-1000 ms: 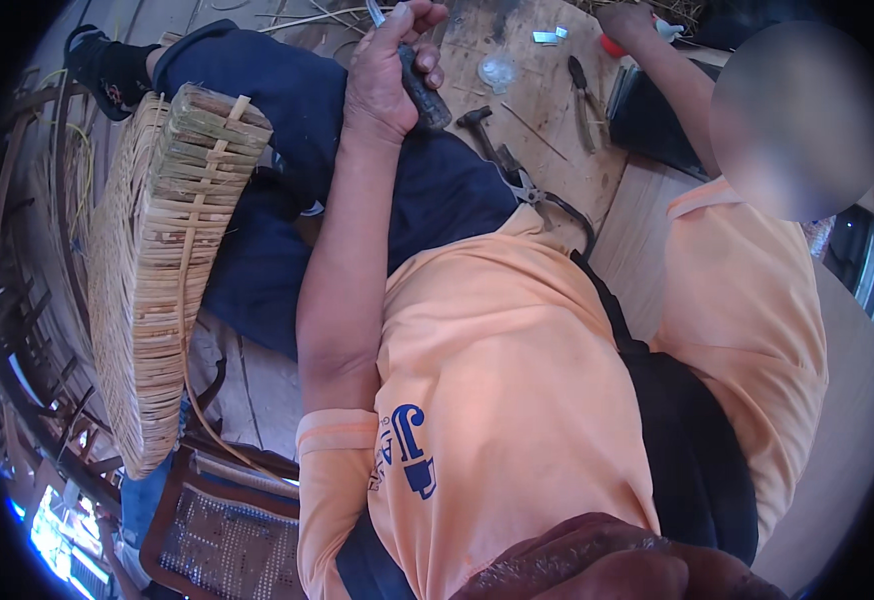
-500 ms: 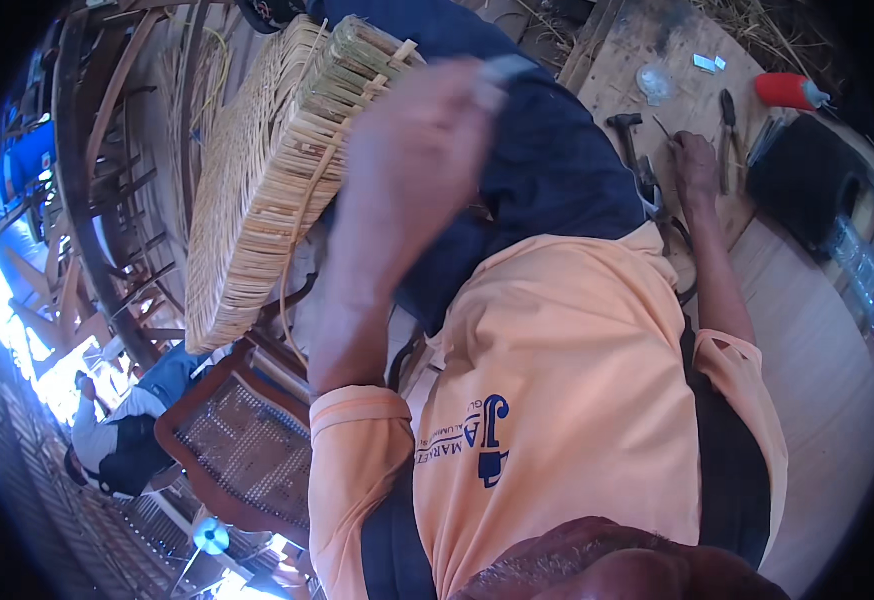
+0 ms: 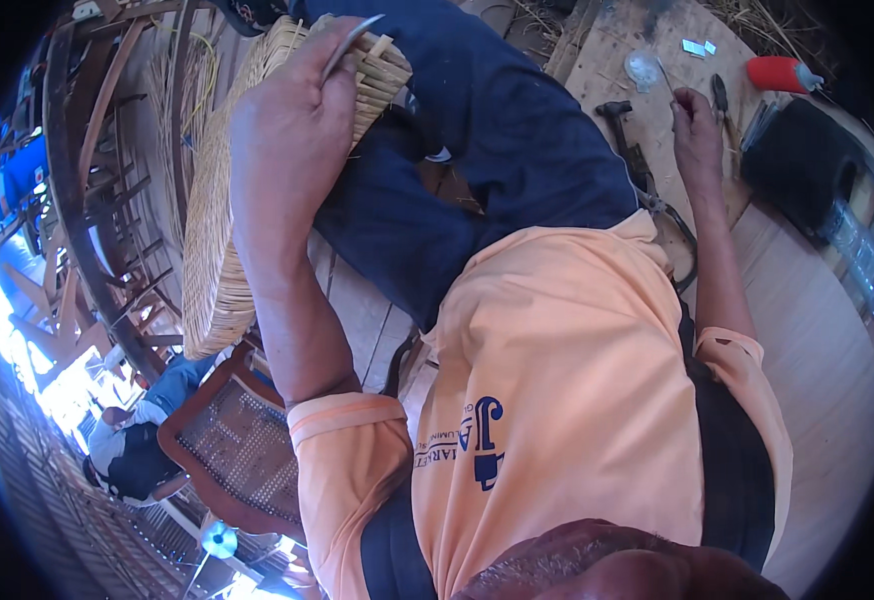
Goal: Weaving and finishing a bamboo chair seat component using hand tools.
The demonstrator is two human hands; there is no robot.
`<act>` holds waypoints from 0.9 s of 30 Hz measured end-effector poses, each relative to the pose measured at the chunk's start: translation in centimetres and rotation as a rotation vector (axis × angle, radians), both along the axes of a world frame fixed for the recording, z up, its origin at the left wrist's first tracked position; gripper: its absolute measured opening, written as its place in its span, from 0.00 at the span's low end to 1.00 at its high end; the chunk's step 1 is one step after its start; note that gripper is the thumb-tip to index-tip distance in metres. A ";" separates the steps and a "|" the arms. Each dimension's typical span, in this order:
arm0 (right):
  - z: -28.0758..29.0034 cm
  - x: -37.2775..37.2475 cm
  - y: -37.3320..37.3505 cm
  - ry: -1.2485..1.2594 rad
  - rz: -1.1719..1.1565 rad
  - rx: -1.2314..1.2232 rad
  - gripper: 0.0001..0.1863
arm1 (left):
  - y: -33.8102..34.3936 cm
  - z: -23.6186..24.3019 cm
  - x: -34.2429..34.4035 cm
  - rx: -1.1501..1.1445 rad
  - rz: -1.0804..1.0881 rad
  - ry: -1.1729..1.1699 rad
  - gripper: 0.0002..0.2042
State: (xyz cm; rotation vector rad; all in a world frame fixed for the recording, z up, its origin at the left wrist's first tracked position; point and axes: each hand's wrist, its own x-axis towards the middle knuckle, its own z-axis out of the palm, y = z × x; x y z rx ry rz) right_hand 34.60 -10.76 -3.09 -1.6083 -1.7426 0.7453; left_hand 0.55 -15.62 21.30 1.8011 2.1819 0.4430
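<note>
My left hand (image 3: 292,160) is closed around a slim, curved, pointed silvery blade (image 3: 351,46), its handle hidden in the fist. Behind that hand, a woven cane panel (image 3: 207,270) with thick bundled edges leans against my left leg; whether the hand touches it, I cannot tell. Over the wooden board on the right, my right hand (image 3: 697,130) pinches a thin, pointed stick-like piece (image 3: 665,75), too small to identify. Near it lie a hammer (image 3: 614,112) and pliers (image 3: 721,95).
A red bottle (image 3: 779,74), a small clear plastic piece (image 3: 642,70) and a black bag-like thing (image 3: 802,150) rest on the right. At lower left stands a cane-seated chair (image 3: 232,435). Another person (image 3: 137,440) sits beyond it, amid wooden furniture frames.
My left hand has swung left from over my lap to the woven panel, carrying the blade. My right hand has lifted slightly and moved farther forward, its thin piece pointing away from me.
</note>
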 end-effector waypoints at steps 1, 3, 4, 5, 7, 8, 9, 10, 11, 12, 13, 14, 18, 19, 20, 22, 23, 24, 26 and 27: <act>0.1 -0.1 0.3 -0.036 0.021 -0.059 0.11 | 0.3 0.3 0.3 -0.078 -0.013 0.070 0.13; 0.0 -0.6 1.5 -0.102 0.092 -0.035 0.12 | 0.1 1.0 0.9 -0.110 -0.019 0.102 0.13; 0.2 -0.6 2.1 -0.149 0.085 -0.096 0.12 | -0.1 1.1 1.1 -0.141 -0.034 0.146 0.13; 0.6 -1.0 2.5 -0.192 0.067 -0.160 0.13 | -0.3 0.8 1.0 -0.103 -0.050 0.137 0.12; 1.8 -0.9 3.3 -0.271 0.058 -0.128 0.13 | -0.2 -0.3 1.7 -0.039 -0.023 0.158 0.11; 1.4 0.4 3.4 -0.367 0.038 -0.171 0.14 | 0.4 -0.9 2.6 0.018 0.004 0.196 0.11; 1.8 0.3 3.4 -0.451 0.028 -0.208 0.15 | 0.6 -1.1 3.1 0.030 0.023 0.235 0.09; 2.0 0.2 3.2 -0.505 -0.006 -0.264 0.17 | 0.9 -1.4 3.5 0.035 0.005 0.226 0.09; 2.1 -0.3 3.3 -0.514 -0.002 -0.259 0.17 | 0.8 -1.5 3.2 0.066 0.017 0.277 0.09; 1.9 -0.7 3.6 -0.542 0.050 -0.244 0.17 | 0.6 -1.7 3.1 0.096 0.029 0.330 0.09; 1.4 -0.8 3.8 -0.568 0.102 -0.231 0.17 | 0.5 -1.9 3.2 0.097 0.031 0.324 0.09; 0.8 -1.3 4.3 -0.563 0.116 -0.191 0.17 | 0.5 -2.0 3.3 0.124 0.072 0.287 0.09; 0.5 -2.4 5.0 -0.647 0.145 -0.228 0.17 | 0.5 -2.4 3.6 0.172 0.165 0.167 0.10; 0.1 -2.7 5.4 -0.660 0.188 -0.232 0.16 | 0.5 -2.5 3.6 0.169 0.167 0.169 0.10; -0.1 -3.0 5.6 -0.671 0.231 -0.234 0.15 | 0.4 -2.6 3.5 0.196 0.181 0.210 0.10; 0.3 -3.9 5.7 -0.677 0.275 -0.219 0.15 | -0.1 -2.6 3.3 0.219 0.203 0.261 0.10; 0.5 -3.5 5.7 -0.698 0.285 -0.213 0.15 | 0.1 -2.8 3.6 0.237 0.191 0.234 0.10; 0.6 -2.9 6.0 -0.702 0.270 -0.220 0.15 | 0.3 -3.0 3.8 0.254 0.180 0.208 0.09; 0.4 -1.6 6.7 -0.656 0.267 -0.406 0.15 | 0.8 -3.6 4.0 0.262 0.140 0.205 0.08; 0.3 -1.7 6.9 -0.648 0.275 -0.403 0.15 | 0.5 -3.5 3.9 0.268 0.138 0.231 0.06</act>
